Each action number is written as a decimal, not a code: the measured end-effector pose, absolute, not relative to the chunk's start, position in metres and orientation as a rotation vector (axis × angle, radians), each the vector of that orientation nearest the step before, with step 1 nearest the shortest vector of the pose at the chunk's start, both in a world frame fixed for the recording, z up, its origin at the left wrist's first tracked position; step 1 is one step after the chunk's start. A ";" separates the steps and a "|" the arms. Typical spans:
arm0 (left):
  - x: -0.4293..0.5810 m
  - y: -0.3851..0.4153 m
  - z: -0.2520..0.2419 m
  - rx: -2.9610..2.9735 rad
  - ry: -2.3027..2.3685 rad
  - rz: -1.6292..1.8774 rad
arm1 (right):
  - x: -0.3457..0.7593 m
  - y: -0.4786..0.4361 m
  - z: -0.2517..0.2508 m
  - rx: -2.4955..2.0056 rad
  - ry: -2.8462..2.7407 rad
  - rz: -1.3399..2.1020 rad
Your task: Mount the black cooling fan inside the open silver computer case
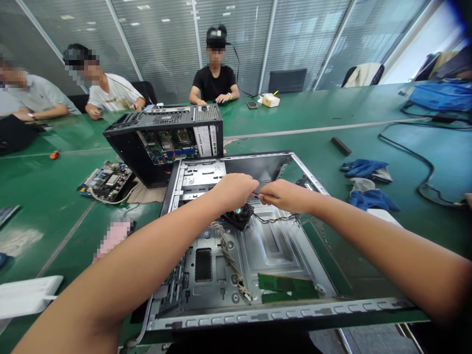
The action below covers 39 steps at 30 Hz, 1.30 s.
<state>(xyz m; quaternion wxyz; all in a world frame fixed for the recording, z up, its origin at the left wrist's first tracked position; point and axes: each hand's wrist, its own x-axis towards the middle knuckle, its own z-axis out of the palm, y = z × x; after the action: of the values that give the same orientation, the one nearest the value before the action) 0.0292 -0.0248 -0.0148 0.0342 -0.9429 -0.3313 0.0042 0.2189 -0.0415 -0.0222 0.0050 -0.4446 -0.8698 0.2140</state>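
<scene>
My left hand (238, 189) is closed above the middle of an open computer case (273, 241) lying flat. Close beside it, my right hand (282, 195) pinches with thumb and finger. A thin dark piece shows between the two hands, too small to name. Just below them sits a black cooling fan (240, 217), partly covered by my left hand. From the fan, thin wires (275, 220) run right across the metal floor. A bundle of twisted cables (229, 250) trails toward the front. Near the case's front edge is a green flat strip (287, 287) whose kind is unclear.
Behind the case stands a second black computer case (165, 130) with its board showing. Left of it lies a circuit board (110, 182). Blue gloves (368, 184) and a black cable (424, 162) are at right. Several people sit opposite, one in a black shirt (214, 81).
</scene>
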 end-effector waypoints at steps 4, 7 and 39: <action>0.029 -0.025 -0.016 -2.886 -0.997 0.018 | 0.218 -0.042 -0.020 -1.364 -2.746 0.606; 0.029 -0.025 -0.017 -2.881 -0.972 0.029 | 0.217 -0.043 -0.020 -1.349 -2.775 0.554; 0.031 -0.026 -0.015 -2.827 -0.987 -0.016 | 0.218 -0.041 -0.023 -1.376 -2.787 0.552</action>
<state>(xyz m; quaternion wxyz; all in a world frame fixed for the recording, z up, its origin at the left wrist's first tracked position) 0.0306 -0.0259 -0.0146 0.0738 -0.9415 -0.3288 -0.0053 0.2178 -0.0414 -0.0226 -0.0075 -0.4358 -0.8829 0.1749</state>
